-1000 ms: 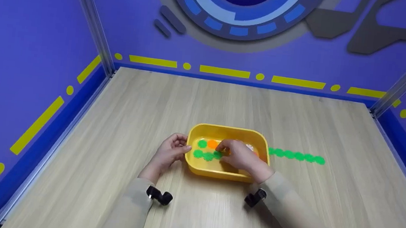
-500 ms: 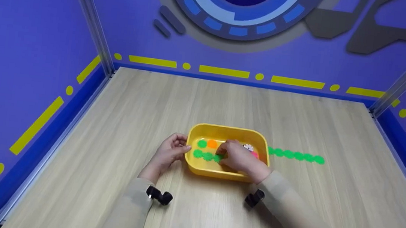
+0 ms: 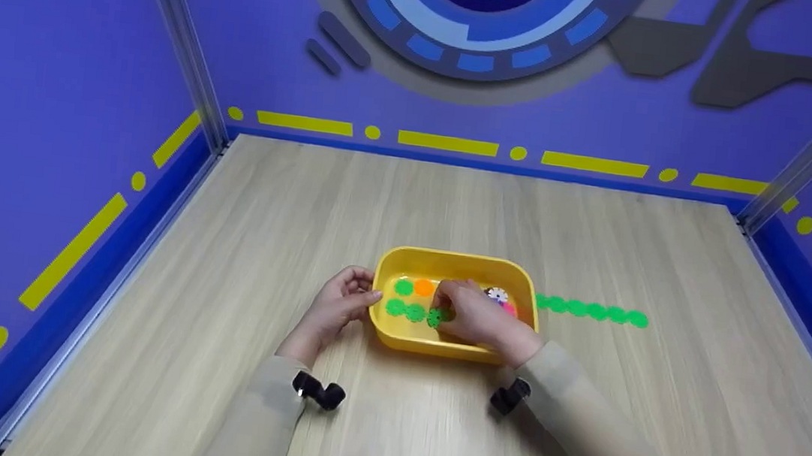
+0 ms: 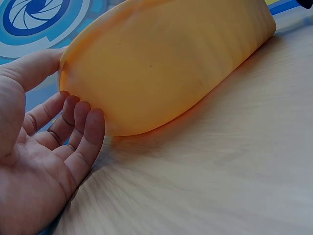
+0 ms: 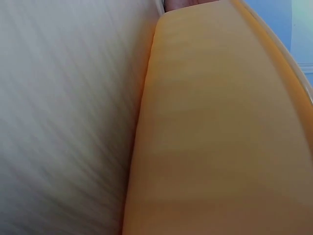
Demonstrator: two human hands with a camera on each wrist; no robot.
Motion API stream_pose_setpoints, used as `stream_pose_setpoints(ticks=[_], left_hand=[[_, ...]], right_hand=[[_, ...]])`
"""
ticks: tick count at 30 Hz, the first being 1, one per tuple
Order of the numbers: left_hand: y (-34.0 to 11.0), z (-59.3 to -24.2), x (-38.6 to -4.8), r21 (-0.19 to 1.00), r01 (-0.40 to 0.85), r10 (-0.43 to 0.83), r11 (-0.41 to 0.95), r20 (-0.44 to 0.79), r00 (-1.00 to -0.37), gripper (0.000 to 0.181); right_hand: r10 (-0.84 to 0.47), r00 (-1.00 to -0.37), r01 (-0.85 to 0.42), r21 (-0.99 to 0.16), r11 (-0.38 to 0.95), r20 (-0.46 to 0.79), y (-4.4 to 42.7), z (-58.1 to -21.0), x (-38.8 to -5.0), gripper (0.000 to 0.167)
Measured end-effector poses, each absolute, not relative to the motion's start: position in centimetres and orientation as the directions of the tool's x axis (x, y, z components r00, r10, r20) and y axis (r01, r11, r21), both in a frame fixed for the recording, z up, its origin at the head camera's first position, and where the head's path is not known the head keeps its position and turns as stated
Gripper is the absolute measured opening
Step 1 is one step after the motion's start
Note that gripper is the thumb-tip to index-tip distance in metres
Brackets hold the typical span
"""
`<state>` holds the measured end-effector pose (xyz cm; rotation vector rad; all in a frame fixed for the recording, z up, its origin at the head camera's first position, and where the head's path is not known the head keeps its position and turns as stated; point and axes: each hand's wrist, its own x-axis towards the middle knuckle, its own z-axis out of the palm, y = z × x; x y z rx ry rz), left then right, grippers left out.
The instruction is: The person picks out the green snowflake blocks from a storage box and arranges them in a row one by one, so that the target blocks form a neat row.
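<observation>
The left hand (image 3: 339, 300) pinches the yellow tub (image 3: 431, 348) at its left end while the right hand (image 3: 476, 315) pinches a green disc (image 3: 434, 319), probably light, stiffish, best held edgewise.

Discs (image 3: 415, 313) in tub (image 3: 431, 348), disc row (image 3: 596, 311) on tbl (image 3: 302, 209), R.

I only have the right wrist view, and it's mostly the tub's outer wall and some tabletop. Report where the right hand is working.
Observer: The head view shows the right hand inside the yellow tub, its curled fingers at a green disc.
Operator: Tell me what else lies in the tub's left half.
Observer: An orange disc lies there, farther from the person than that green one.
Operator: Now report anything outside the tub.
Observer: A row of green discs lies on the table, stretching away to the tub's right.
</observation>
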<state>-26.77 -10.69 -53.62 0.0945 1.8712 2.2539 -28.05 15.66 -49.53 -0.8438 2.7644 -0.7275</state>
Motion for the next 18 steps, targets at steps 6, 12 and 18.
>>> stream_pose_setpoints(ticks=[6,12,18], left_hand=[[-10.62,-53.5,-26.8,0.977,-0.12,0.201,-0.175,-0.084,-0.976,0.037],[-10.55,-53.37,-26.81,0.98,-0.12,0.19,-0.16,-0.088,-0.978,0.037],[-10.57,-53.35,-26.68,0.978,-0.125,0.186,-0.168,-0.093,-0.978,0.035]], right_hand=[[-0.595,-0.804,-0.513,-0.533,0.673,0.022,15.78,-49.36,-28.12,0.025],[-0.582,-0.813,-0.471,-0.587,0.658,0.0,16.19,-49.18,-28.14,0.023],[-0.552,-0.833,-0.418,-0.616,0.668,-0.032,16.51,-48.81,-28.1,0.019]])
